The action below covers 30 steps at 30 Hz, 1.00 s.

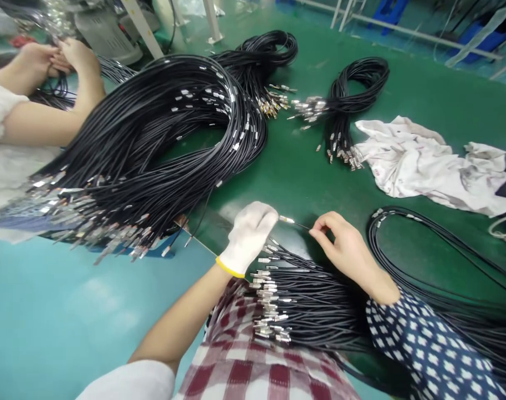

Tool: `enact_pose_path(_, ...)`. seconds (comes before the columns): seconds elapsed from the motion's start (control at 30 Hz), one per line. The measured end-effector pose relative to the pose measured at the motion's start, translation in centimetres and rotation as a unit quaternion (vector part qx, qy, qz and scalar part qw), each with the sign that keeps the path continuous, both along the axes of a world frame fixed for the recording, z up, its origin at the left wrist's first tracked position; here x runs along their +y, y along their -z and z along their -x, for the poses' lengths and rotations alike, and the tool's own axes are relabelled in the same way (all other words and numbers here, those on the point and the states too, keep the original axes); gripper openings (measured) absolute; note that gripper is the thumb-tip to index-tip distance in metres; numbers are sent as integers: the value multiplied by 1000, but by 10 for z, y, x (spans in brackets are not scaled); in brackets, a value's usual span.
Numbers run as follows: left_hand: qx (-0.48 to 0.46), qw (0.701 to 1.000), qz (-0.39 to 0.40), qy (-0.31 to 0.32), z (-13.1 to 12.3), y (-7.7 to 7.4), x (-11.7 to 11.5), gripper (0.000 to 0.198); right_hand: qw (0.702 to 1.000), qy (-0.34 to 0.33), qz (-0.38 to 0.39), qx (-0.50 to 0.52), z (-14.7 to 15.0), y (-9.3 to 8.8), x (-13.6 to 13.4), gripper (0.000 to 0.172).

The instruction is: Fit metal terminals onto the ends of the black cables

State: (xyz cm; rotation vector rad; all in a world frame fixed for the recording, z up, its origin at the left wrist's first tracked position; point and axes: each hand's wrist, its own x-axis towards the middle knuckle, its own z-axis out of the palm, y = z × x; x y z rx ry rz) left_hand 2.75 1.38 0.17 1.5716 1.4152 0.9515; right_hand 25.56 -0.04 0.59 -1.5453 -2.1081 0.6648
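My left hand [253, 236], in a white glove with a yellow cuff, is closed around the tip of a black cable. The cable's metal connector [286, 219] sticks out to the right of the glove. My right hand [340, 244] is bare and pinches the same cable between thumb and fingers, a short way behind the connector. Just below both hands lies a bundle of black cables [315, 305], their silver connectors lined up on the left by my checked apron [244, 355]. The gloved fingertips are partly hidden.
A big heap of black cables [153, 139] overhangs the front edge of the green table [311, 178] at left. Beyond are two coiled cable bundles [357, 83] [273, 50]. A crumpled white cloth [428, 161] and looped cables [403, 266] lie right. Another person's hands [61, 61] work upper left.
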Motion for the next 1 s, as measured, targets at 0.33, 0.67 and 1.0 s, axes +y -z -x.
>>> enact_pose_path(0.33,-52,996,52,45,4,18,-13,12,995,-71,38,53,34,-11,-5,13)
enact_pose_path(0.67,-97,985,141,28,4,17,-14,24,958,-80,177,212,40,2,-1,25)
enact_pose_path(1.0,-207,947,234,75,5,13,-12,26,953,-24,175,246,51,2,-11,26)
